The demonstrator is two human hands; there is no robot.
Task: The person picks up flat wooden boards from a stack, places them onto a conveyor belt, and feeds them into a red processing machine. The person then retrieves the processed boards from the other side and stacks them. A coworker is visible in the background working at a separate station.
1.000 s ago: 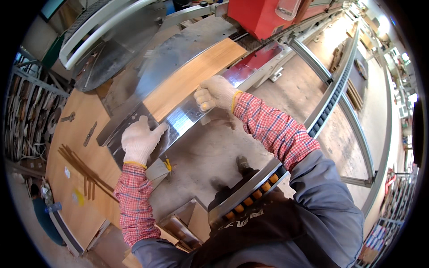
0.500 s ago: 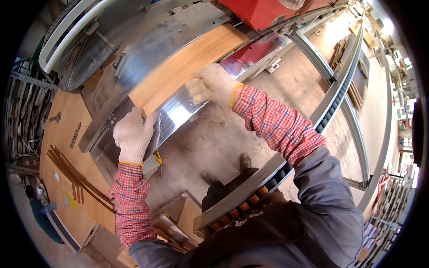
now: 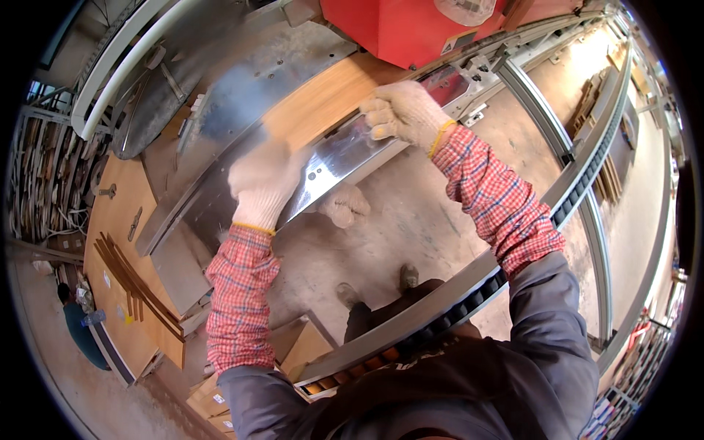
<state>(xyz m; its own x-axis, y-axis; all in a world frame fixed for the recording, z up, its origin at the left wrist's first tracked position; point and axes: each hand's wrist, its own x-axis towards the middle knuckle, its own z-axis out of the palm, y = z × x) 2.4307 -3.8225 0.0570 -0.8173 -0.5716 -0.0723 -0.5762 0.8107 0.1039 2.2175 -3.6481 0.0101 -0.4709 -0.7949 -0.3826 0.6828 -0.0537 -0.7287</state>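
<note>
A light-brown wooden board lies flat on a shiny metal machine table, running away to the right toward a red housing. My left hand, in a white knitted glove, closes on the board's near left end; motion blurs it and its fingertips are hidden. My right hand, gloved the same way, has its fingers curled at the board's front edge, above a polished metal strip. Whether those fingers grip the board cannot be seen. Below the strip shows a pale, glove-like bundle.
The red housing stands at the back. A brown worktop at left carries a wrench, a knife-like tool and thin curved strips. A grey rail crosses before my body. Another person is at far left.
Both my hands have moved right and away from me, and the board has slid the same way toward the red housing. The glove-like bundle shows more fully. The view has shifted slightly.
</note>
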